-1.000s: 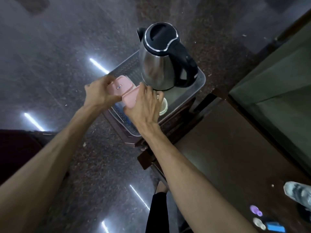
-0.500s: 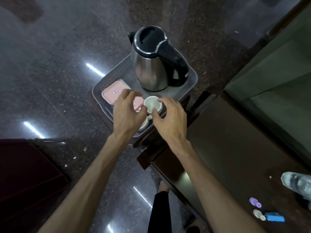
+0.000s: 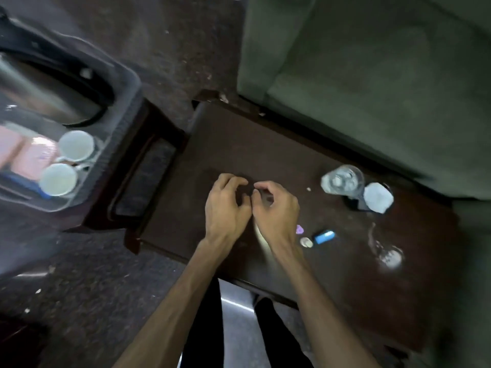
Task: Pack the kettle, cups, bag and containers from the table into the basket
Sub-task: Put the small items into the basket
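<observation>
The grey basket [image 3: 125, 107] stands at the left on a small dark stool. Inside it are the steel kettle [image 3: 45, 94], two white cups [image 3: 75, 145] [image 3: 58, 179] and pink containers [image 3: 29, 158], all blurred. My left hand [image 3: 225, 205] and my right hand [image 3: 276, 208] hover side by side over the middle of the dark wooden table [image 3: 225, 139], fingers curled, holding nothing. A crumpled clear plastic bag [image 3: 342, 180] lies at the table's far right, an arm's reach from my right hand.
A white crumpled thing [image 3: 377, 197] sits on a dark object beside the bag. A blue lighter [image 3: 324, 237], a small purple piece [image 3: 299, 229] and a round white piece [image 3: 306, 242] lie near my right wrist. A green sofa [image 3: 372, 75] borders the table's far side.
Both hands have left the basket and moved right, over the table. My view has swung right with them, so the basket now sits at the left edge.
</observation>
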